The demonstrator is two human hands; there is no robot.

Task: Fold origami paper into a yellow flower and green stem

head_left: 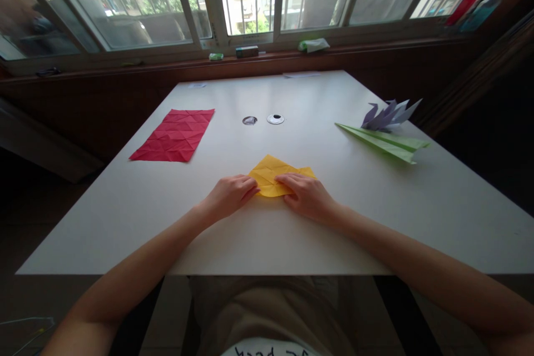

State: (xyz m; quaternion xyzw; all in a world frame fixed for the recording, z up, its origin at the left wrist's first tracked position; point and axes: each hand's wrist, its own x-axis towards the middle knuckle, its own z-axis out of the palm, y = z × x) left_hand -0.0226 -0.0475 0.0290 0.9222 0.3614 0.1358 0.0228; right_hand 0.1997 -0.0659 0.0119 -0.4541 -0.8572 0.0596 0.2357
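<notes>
A creased sheet of yellow origami paper [267, 171], partly folded, lies on the white table [233, 245] in front of me. My left hand [236, 192] is closed on its left edge, thumb low and fingers on top. My right hand [306, 193] grips the paper from the right, with fingertips pressed on its middle and the thumb near the front edge. A corner of the paper shows beyond the right hand. The underside of the paper is hidden.
Red creased paper [175, 136] lies flat at the left. At the right are a green paper plane [384, 143] and purple folded paper birds [387, 115]. Two round cable holes, the nearer-right one a grommet [275, 119], sit mid-table. Small items, including a green-white packet [314, 45], line the windowsill.
</notes>
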